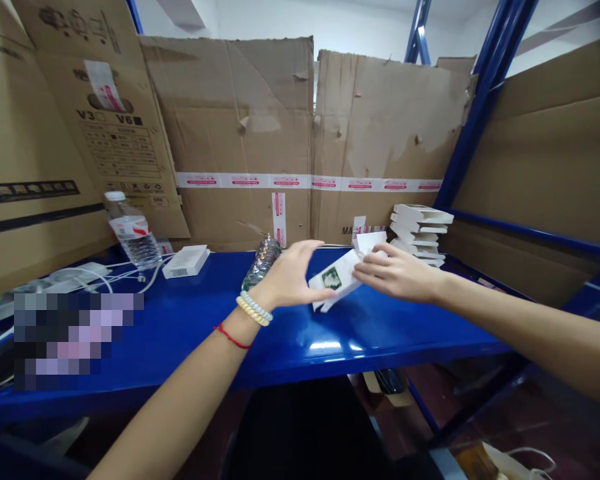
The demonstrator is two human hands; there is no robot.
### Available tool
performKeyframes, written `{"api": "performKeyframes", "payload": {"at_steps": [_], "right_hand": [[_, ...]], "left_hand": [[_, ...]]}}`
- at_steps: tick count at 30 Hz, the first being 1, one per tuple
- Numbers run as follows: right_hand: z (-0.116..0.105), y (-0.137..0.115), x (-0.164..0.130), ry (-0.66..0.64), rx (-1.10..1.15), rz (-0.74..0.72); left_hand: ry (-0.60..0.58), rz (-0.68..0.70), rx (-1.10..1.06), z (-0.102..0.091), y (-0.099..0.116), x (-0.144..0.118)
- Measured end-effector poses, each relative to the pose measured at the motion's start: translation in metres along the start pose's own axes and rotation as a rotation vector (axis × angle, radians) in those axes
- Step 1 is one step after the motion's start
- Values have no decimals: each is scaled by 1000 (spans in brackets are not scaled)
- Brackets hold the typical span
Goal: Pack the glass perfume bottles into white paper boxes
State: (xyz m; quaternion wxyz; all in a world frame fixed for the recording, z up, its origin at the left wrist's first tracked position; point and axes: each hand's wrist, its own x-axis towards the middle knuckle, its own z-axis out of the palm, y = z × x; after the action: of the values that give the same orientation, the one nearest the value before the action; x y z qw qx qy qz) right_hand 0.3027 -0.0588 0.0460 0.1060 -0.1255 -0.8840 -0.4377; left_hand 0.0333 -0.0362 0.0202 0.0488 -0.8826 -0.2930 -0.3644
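Above the glossy blue tabletop (pixel 280 353), hands (pixel 293 273) (pixel 399 272) flank an oblong white box (pixel 336 275).

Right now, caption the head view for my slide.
Right hand holding a white box, left hand open close by.

With both bare forearms (pixel 180 393) extended forward, holding the left hand (pixel 289 275) open with thumb spread wide, and the right hand (pixel 397 275) with fingers together, bent, perhaps gripping, thumb unclear.
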Motion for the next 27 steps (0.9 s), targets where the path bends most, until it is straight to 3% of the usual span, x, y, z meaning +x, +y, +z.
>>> {"api": "performKeyframes", "payload": {"at_steps": [4,6,8,10,12,14,16,18,20,21,27], "right_hand": [[-16,-18,0,77,50,-34],[-17,-19,-4,86,79,-2],[-13,-14,-11,94,128,89],[-2,-5,-18,116,204,273],[15,9,-25,151,294,557],[37,24,-29,167,353,934],[62,36,-30,52,390,1315],[85,43,-28,-231,400,1522],[104,43,-23,-505,470,1564],[111,40,-21,-569,498,1562],[120,14,-8,-607,480,1581]], "left_hand": [[-402,-180,-150,27,14,16],[-445,-230,-249,35,13,20],[-319,-221,-341,41,10,21],[-133,-214,-396,46,7,19],[0,-232,-406,51,4,15],[82,-255,-383,56,1,11],[146,-260,-355,60,-2,6],[200,-236,-326,63,-5,2],[229,-182,-299,65,-7,-1],[236,-153,-283,65,-8,-2],[227,-71,-182,71,-8,0]]}}
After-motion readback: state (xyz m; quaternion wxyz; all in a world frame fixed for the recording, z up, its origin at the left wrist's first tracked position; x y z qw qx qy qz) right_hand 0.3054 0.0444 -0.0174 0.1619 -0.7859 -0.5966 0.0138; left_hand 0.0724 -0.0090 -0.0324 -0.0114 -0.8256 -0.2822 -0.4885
